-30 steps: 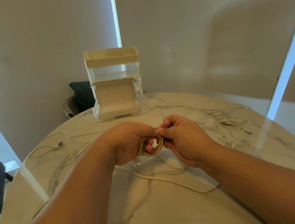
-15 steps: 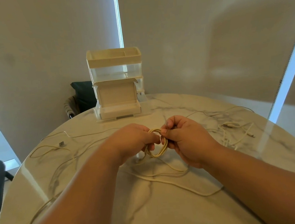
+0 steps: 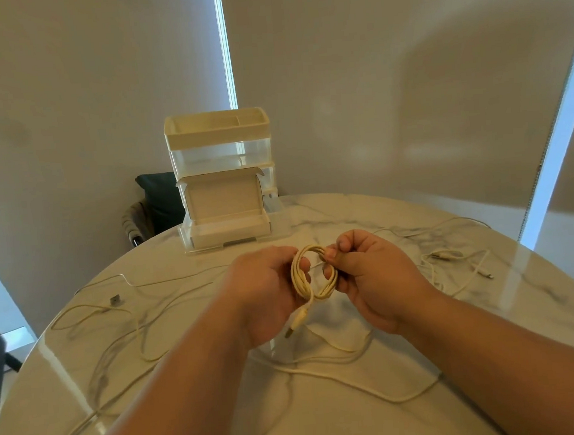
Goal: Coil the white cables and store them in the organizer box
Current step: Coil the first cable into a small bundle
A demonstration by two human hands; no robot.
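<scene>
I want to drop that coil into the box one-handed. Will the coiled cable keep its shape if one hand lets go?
Probably not: the coiled cable is thin and floppy, and both the left hand and right hand grip its loops. It looks light, and its plug end dangles free, so loops would likely spring apart.

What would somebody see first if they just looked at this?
Right in the middle, the left hand and right hand hold a small coiled white cable above the marble table. Behind them, at the table's far edge, stands the tall white organizer box. Loose cables sprawl over the table on both sides.
</scene>
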